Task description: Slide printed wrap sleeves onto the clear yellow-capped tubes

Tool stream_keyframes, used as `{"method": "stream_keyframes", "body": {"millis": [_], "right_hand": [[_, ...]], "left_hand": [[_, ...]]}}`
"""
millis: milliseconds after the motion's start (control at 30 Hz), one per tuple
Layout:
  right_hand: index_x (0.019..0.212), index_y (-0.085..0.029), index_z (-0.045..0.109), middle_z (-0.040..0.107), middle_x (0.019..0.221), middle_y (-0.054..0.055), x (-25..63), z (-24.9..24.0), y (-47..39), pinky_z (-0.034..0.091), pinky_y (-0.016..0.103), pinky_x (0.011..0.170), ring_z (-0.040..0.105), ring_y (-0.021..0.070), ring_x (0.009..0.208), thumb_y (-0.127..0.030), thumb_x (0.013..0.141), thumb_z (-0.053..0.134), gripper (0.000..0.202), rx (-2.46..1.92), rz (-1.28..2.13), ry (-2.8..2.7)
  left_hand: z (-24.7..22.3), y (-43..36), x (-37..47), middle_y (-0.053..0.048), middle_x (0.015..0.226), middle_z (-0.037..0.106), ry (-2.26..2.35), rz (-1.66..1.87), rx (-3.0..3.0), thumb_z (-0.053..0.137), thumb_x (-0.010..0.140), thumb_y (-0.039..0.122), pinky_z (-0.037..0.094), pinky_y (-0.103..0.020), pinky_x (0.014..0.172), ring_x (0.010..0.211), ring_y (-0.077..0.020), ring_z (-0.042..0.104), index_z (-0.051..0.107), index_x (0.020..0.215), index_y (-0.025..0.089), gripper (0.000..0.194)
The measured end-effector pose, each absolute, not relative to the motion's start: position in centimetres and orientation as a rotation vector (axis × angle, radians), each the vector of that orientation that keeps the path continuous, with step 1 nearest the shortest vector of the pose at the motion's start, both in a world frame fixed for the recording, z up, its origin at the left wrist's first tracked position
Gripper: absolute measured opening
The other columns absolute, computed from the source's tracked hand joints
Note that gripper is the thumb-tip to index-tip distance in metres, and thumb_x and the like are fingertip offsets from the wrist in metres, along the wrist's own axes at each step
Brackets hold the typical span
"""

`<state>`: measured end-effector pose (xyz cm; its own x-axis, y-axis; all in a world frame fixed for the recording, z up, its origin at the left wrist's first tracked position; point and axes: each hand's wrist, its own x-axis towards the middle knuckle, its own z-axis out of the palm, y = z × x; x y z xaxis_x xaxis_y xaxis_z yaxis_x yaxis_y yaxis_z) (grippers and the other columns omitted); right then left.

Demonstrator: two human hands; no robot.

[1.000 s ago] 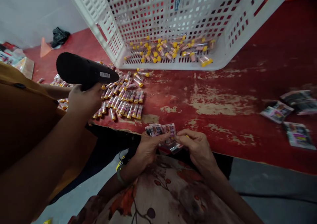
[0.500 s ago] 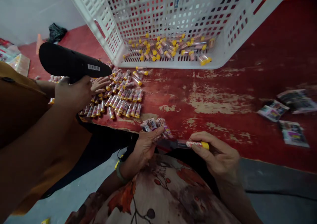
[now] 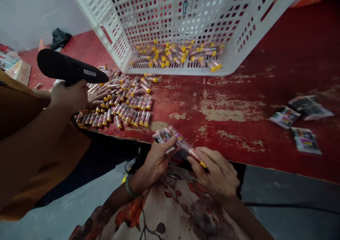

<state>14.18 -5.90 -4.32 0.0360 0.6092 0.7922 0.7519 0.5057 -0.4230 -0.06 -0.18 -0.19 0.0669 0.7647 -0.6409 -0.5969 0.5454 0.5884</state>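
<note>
With our left hand (image 3: 156, 159) we pinch a sheaf of printed film sleeves (image 3: 162, 136) beneath the thumb, one sleeve (image 3: 178, 138) angled out to the right. With our right hand (image 3: 218, 171) we grip a yellow-capped tube (image 3: 196, 155) between thumb and fingers — its far end meets the angled sleeve; we cannot tell whether it sits inside. Both hands are at the near edge of the red table (image 3: 228, 112). Wrapped tubes (image 3: 130, 113) lie left, beside a co-worker's black blower (image 3: 70, 67); the white basket (image 3: 227, 70) contains more.
</note>
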Motion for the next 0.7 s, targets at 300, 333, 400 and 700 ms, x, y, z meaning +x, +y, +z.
{"method": "stream_keyframes", "body": {"millis": [300,333,400,700], "right_hand": [[0.126,-0.022,0.057,0.072,0.097,0.006,12.1,-5.6,-5.4,0.059,0.026,0.074,0.071,0.0183,0.081,-0.016,0.076,0.076,0.054,-1.255,-0.185,-1.585],[0.129,-0.02,0.055,0.071,0.1,0.007,12.1,-5.6,-5.3,0.059,0.027,0.077,0.07,0.0193,0.086,-0.016,0.077,0.075,0.056,-1.229,-0.14,-1.598],[0.135,-0.017,0.05,0.067,0.113,0.012,12.4,-5.4,-5.1,0.057,0.032,0.087,0.067,0.0225,0.1,-0.017,0.082,0.069,0.057,-1.152,0.057,-1.658],[0.13,-0.02,0.053,0.062,0.119,0.011,13.2,-4.5,-4.8,0.055,0.035,0.091,0.062,0.02,0.109,-0.005,0.087,0.049,0.046,-1.083,0.417,-1.668]], "left_hand": [[-0.7,-0.5,-0.4,-0.001,0.078,0.07,1.122,1.028,0.238,0.092,0.047,0.024,0.055,-0.026,0.064,0.068,-0.0144,0.066,0.066,0.083,0.014,0.045],[-0.7,-0.4,-0.5,-0.001,0.078,0.07,1.112,1.04,0.246,0.091,0.048,0.024,0.055,-0.027,0.065,0.069,-0.0145,0.066,0.066,0.083,0.014,0.044],[-0.7,-0.3,-0.8,0.0,0.078,0.07,1.092,1.065,0.256,0.091,0.049,0.023,0.055,-0.026,0.066,0.069,-0.0138,0.066,0.066,0.082,0.015,0.042],[-0.5,-0.1,-1.2,-0.001,0.076,0.069,1.076,0.955,0.271,0.089,0.054,0.026,0.054,-0.026,0.063,0.064,-0.0125,0.063,0.068,0.082,0.013,0.038]]}}
